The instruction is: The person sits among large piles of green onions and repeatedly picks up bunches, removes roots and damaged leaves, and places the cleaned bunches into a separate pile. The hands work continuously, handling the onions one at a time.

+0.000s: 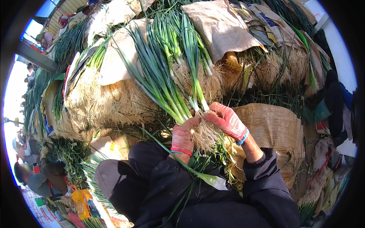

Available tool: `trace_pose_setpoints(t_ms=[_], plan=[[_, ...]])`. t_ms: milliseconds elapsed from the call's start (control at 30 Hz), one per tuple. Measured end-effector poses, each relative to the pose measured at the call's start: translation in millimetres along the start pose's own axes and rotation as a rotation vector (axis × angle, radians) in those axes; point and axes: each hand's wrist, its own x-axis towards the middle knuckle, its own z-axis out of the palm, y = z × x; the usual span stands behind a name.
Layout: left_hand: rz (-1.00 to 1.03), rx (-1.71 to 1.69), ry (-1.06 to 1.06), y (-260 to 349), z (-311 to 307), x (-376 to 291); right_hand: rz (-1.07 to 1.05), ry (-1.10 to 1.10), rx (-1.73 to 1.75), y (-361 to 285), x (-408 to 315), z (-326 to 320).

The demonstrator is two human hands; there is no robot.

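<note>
My left hand [182,138], in a red and white knit glove, is closed around the lower stems of a bunch of green onions [159,88]. Their leaves fan up and to the left across a pile. My right hand [228,119], gloved alike, pinches the root end of another green onion [198,85] at the bunch's right side. Pale stringy roots [206,135] hang down between both hands. Across my lap lies a loose leaf with a white sheath end [214,181]. Some fingertips are hidden behind stems and roots.
Rows of rooted green onions [111,102] are heaped ahead, partly under tan sheets [219,27]. A tan woven sack [271,136] stands at my right. Trimmed greens [72,164] lie to the left. Another person [42,176] sits at the far left, near a yellow bag [81,203].
</note>
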Motion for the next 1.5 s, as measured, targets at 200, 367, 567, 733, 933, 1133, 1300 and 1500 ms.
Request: trace_pose_setpoints(t_ms=[200,367,567,733,933,1133,1300,1500], plan=[[-0.078,-0.088,-0.135,7,7,-8,-0.252,-0.015,-0.359,1,2,-2],[0.073,0.18,0.055,4,7,-2,-0.077,-0.477,-0.942,-41,-9,6],[-0.004,0.101,-0.004,-5,-9,8,0.32,-0.229,0.07,-47,-23,-24],[-0.089,-0.059,-0.184,-11,-15,8,0.311,-0.192,0.312,5,35,4],[-0.104,-0.015,-0.252,5,-7,-10,0.073,-0.118,0.515,0,43,-7],[-0.085,-0.104,-0.345,12,7,-17,0.269,-0.25,0.196,-17,34,-17],[-0.224,-0.319,-0.497,14,7,-9,0.325,-0.256,0.281,-21,29,-22],[-0.039,-0.162,-0.121,16,14,-6,0.271,-0.298,0.392,-20,17,-22]])
